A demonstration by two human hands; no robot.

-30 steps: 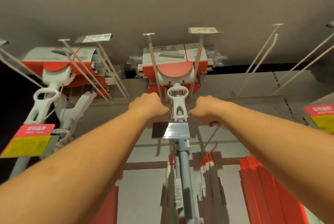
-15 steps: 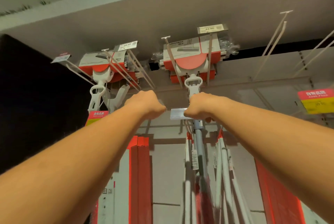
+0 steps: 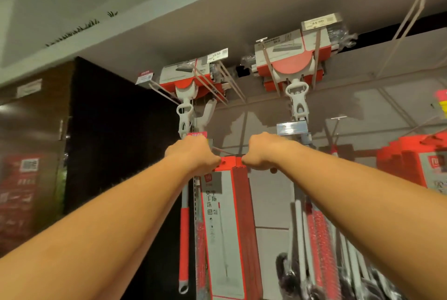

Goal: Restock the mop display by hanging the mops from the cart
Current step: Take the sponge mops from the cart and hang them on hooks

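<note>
A tall red and white boxed mop point(image 3: 225, 222) hangs at the middle of the display. My left hand point(image 3: 193, 154) curls over its top left corner. At the top right corner my right hand point(image 3: 262, 152) is also curled, and the fingertips of both hands are hidden. Whether they also hold the peg the box hangs from is unclear. Above, two mops with red and white heads hang from pegs: one at the upper right point(image 3: 291, 60) with its white neck point(image 3: 298, 103) pointing down, one further left point(image 3: 187, 77).
Bare long pegs point(image 3: 408, 16) stick out at the upper right. More red boxes point(image 3: 411, 169) hang at the right, and mop poles point(image 3: 314, 239) hang below them. A red-gripped pole point(image 3: 184, 227) hangs left of the box. A dark door point(image 3: 33, 154) stands at the far left.
Both hands left the neck of the right hanging mop and moved down and left to the top of the boxed mop. The view swung left and upward.
</note>
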